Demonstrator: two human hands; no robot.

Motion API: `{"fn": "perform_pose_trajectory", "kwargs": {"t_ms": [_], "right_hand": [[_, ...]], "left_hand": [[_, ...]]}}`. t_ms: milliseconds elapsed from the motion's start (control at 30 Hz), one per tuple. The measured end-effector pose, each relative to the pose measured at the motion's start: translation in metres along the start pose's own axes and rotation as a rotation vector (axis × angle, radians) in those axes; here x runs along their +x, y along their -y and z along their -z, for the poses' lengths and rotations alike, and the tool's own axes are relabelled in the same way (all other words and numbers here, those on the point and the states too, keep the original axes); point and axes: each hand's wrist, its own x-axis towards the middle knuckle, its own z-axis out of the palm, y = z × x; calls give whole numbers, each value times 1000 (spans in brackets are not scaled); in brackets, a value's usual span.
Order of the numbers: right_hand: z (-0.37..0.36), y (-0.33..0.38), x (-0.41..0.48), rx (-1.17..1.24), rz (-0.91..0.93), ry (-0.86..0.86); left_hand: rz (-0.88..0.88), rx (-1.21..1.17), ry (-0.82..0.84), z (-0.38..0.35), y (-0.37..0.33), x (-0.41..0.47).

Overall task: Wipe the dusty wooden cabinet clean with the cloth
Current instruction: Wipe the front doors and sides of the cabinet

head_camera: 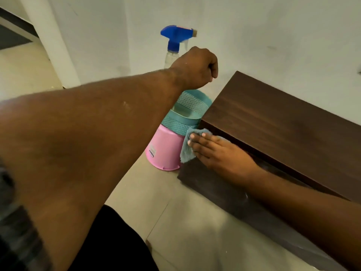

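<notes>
smooth dark wood-grain cabinet [283, 118]

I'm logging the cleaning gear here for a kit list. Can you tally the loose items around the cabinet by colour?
Blue: 2, the spray bottle with its blue trigger head, held in the left hand, and the cloth under the right hand
Teal: 1, the basket
Pink: 1, the bucket
Total: 4
</notes>
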Motion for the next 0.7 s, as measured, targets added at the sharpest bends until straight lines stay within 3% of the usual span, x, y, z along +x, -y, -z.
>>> {"fn": "perform_pose_trajectory", "kwargs": {"t_ms": [67,167,433,567,700], "right_hand": [[-27,15,9,-10,62,58],[-57,40,16,-46,129,353],[5,3,-10,-115,-58,-36],[16,-11,-23,-251,-85,-62],[-27,12,-7,-291,37,-44]], "left_hand": [[14,-9,1,1,9,-5],[23,-9,3,3,19,-10],[39,-53,-36,7,30,-6],[18,-69,-41,5,22,-6],[1,-70,-38,4,14,-9]]}}
